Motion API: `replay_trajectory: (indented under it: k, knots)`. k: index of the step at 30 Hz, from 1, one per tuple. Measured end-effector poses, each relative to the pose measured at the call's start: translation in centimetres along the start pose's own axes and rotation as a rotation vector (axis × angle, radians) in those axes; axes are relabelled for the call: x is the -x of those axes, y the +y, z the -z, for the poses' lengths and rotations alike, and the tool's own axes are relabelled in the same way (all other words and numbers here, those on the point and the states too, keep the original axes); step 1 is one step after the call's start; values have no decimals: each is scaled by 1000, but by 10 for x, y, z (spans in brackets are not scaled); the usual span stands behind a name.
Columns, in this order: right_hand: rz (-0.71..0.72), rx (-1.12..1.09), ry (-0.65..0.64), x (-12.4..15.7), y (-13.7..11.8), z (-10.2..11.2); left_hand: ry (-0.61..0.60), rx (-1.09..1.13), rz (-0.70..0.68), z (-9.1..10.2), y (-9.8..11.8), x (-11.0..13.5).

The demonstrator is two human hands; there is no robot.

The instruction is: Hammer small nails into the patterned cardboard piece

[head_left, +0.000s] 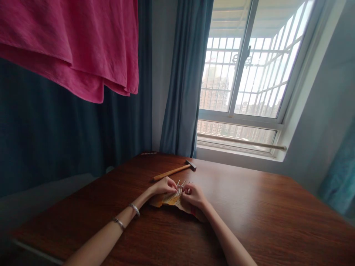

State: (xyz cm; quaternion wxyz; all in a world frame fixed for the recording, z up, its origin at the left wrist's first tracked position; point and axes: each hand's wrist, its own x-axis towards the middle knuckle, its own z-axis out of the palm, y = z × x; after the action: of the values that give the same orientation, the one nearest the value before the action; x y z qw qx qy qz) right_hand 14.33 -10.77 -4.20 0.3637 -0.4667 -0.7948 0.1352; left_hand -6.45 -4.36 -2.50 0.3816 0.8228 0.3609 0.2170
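Note:
My left hand (164,186) and my right hand (194,195) meet over a small orange and yellow piece (169,200) lying on the dark wooden table (249,214). Several thin metal pins or nails (180,186) stick up between the two hands. The fingers of both hands are curled and pinched around these pins. Two silver bracelets (134,209) sit on my left forearm. What exactly each fingertip grips is too small to tell.
A hammer (177,170) with a wooden handle lies on the table just beyond my hands. A pink cloth (83,48) hangs at the upper left. Blue curtains (185,81) and a barred window (249,74) stand behind the table.

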Motion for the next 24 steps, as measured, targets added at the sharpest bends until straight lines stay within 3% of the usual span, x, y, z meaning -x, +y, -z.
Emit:
replay_trajectory:
  k: [8,13,18,21,24]
  knots:
    - [17,149,14,0,-2,-2,63,-18,-81,-3,8,2]
    - [-37,99,96,-3,4,-7,65,114,19,-5,9,2]
    - [-190,143,251,-9,17,-15,281,175,103,-13,4,-7]
    - [-304,171,262,-13,27,-18,331,133,176,-14,-1,-11]
    - [-331,172,252,-16,33,-18,326,92,216,-14,-5,-14]
